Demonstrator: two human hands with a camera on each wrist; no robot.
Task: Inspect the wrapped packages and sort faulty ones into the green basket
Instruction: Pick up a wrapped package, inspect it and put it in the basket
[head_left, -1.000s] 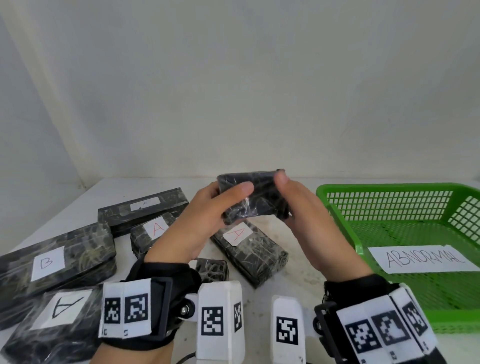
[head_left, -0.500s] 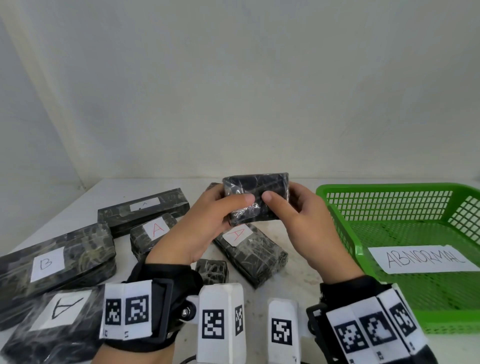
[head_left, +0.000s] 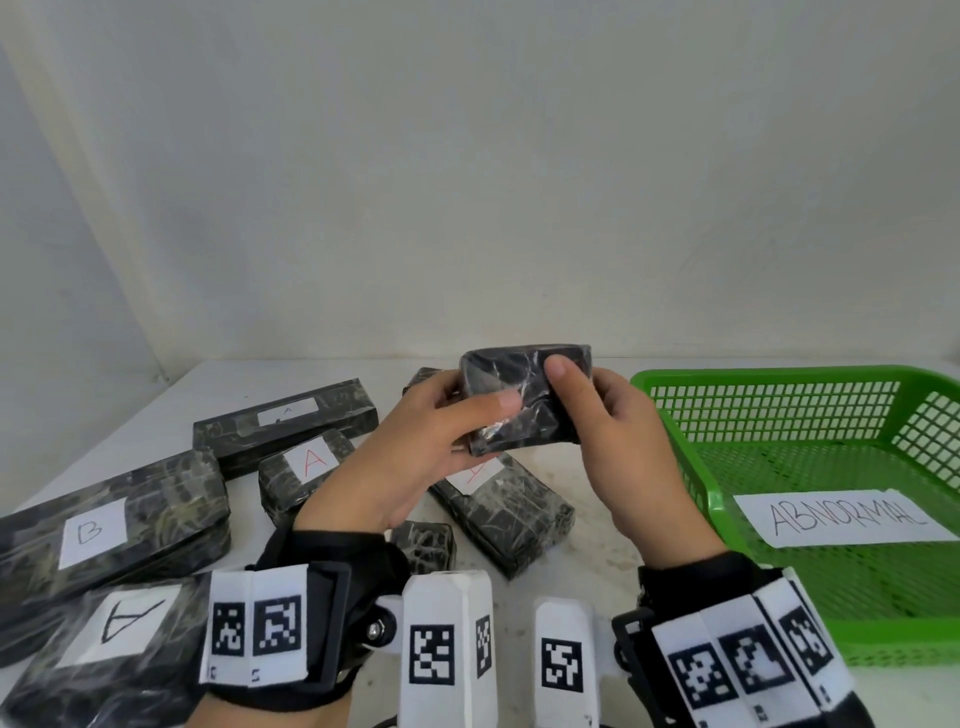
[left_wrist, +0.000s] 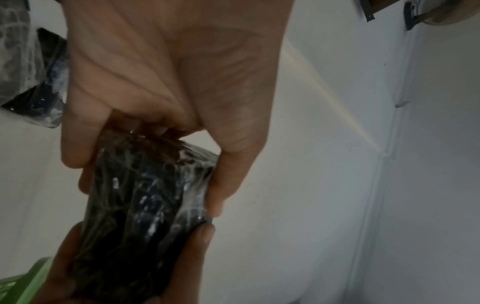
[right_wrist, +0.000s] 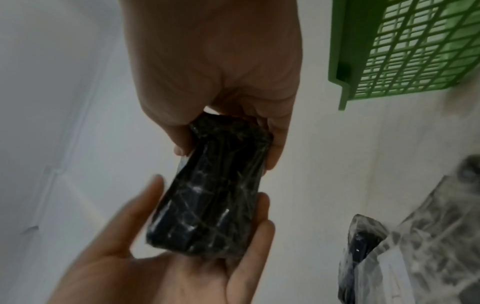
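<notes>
Both hands hold one small black package (head_left: 524, 397) wrapped in clear film, lifted above the table at the middle. My left hand (head_left: 441, 431) grips its left end, thumb across the near face. My right hand (head_left: 602, 410) grips the right end, thumb on the near face. No label shows on the held package (left_wrist: 145, 197) (right_wrist: 215, 197) in any view. The green basket (head_left: 670, 415) with a paper reading ABNORMAL stands at the right, with no package in the part I see.
Several wrapped black packages lie on the white table (head_left: 519, 587): one labelled B (head_left: 104, 525) at the left, some labelled A (head_left: 306, 462) (head_left: 114, 623), a long one (head_left: 285, 415) behind, another (head_left: 504, 509) under my hands. A wall stands close behind.
The hands have turned the small package between them, so a different face points at me, and raised it slightly. My right thumb has shifted across the near face.
</notes>
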